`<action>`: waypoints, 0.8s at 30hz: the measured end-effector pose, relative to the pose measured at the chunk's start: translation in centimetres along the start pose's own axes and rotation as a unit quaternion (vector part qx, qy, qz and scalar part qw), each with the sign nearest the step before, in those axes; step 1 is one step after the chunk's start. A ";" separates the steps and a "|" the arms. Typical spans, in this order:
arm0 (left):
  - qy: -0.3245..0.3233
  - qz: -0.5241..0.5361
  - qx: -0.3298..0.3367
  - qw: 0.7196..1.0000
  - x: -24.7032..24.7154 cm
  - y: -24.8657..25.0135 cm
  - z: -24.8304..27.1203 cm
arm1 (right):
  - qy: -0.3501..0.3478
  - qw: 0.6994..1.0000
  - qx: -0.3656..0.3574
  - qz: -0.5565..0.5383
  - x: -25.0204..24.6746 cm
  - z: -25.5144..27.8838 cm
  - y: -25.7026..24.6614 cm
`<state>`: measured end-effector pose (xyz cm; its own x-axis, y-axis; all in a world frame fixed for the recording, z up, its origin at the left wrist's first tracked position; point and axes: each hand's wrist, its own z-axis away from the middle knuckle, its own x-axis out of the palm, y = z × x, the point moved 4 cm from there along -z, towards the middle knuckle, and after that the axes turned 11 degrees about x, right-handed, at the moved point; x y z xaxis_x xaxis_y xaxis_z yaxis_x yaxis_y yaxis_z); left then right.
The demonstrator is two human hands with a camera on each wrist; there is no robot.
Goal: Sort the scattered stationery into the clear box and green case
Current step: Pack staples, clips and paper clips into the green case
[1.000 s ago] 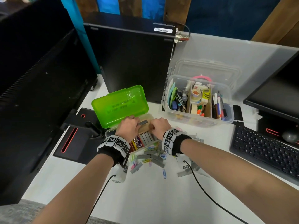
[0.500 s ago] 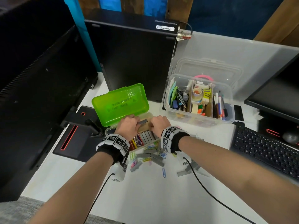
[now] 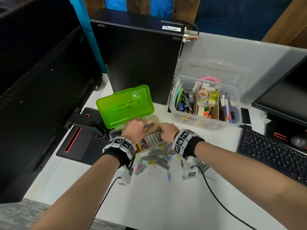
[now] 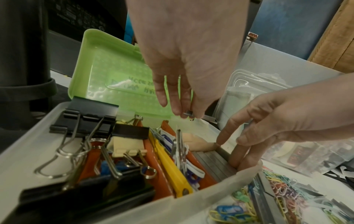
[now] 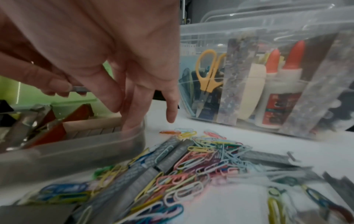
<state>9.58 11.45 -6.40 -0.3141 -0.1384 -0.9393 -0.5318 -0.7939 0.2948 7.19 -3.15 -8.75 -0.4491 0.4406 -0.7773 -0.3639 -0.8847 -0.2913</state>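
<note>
Pinching a staple strip (image 3: pixel 150 125) over green case (image 3: pixel 124 105), left hand (image 3: pixel 135 128) fingers clamped, right hand (image 3: pixel 168 131) fingers loose inside

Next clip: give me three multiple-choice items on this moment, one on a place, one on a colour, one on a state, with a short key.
1. Where do the loose paper clips lie?
A. on the desk in front of the green case
B. inside the clear box
C. on the keyboard

2. What colour are the handles of the scissors in the clear box?
A. blue
B. orange
C. black

3. What is the left hand doing?
A. lying flat on the desk
B. pinching a grey staple strip
C. closing the lid

Key: A, clips sit on the white desk by the green case; B, right wrist view; B, fingertips grip it.
</note>
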 end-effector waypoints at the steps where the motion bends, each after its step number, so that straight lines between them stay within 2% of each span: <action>1: 0.000 0.001 0.001 1.000 0.1 0.1 0.0 | 0.002 1.000 -0.005 -0.010 0.0 0.1 0.1; 6: 0.003 0.009 0.004 1.000 0.2 0.5 0.1 | 0.012 0.999 -0.016 -0.036 -0.2 0.5 0.4; 10: 0.026 0.020 0.033 0.999 0.1 1.3 0.2 | 0.081 0.984 0.009 -0.158 -2.1 0.2 1.2; 14: 0.054 0.035 0.058 0.996 0.4 2.6 0.3 | 0.033 0.957 0.001 -0.288 -2.7 0.4 1.1; 20: 0.059 0.055 0.056 0.995 0.7 3.1 0.3 | 0.008 0.925 0.028 -0.379 -2.5 0.3 1.1; 22: 0.059 0.072 0.056 0.994 0.9 3.1 0.4 | 0.001 0.925 0.025 -0.379 -2.7 0.3 1.0; 24: 0.056 0.055 0.053 0.995 1.2 3.0 0.6 | 0.020 0.943 0.013 -0.332 -3.1 0.2 0.8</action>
<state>7.13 9.30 -6.53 -0.2888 -0.2914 -0.9120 -0.5813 -0.7035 0.4089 8.11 -5.20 -6.49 -0.0842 0.8895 -0.4492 -0.5746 -0.4116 -0.7074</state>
